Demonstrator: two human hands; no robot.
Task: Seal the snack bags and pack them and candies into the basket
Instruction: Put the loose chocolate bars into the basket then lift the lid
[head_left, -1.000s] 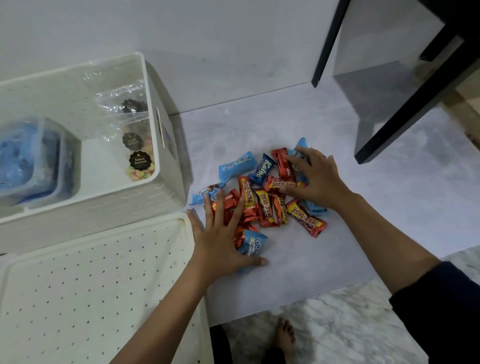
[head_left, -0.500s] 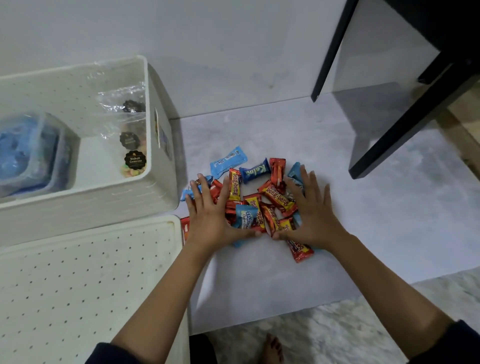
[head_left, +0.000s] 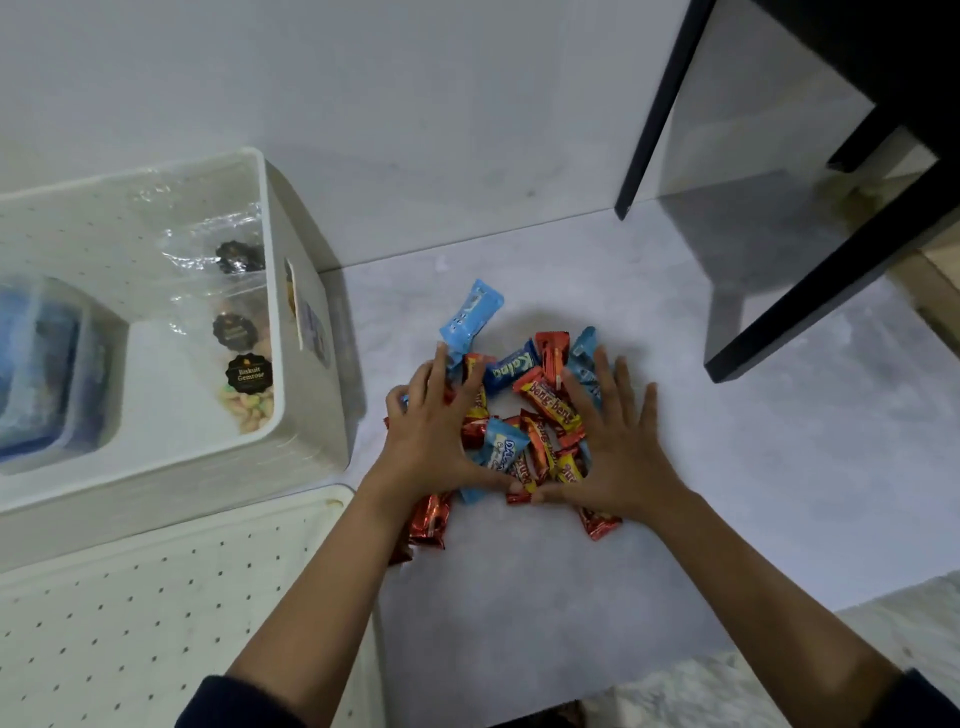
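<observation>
Many shiny red and blue candies (head_left: 540, 410), heaped.

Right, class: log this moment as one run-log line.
left hand: open, on candies | right hand: open, on candies | snack bags: in basket | candies: outside basket

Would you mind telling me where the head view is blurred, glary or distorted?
Head view: candies sharp, labels legible; blue box at the left edge smeared; glare on the clear bags in the basket; wide-angle lens bows the basket rim and slants the table legs.
</observation>
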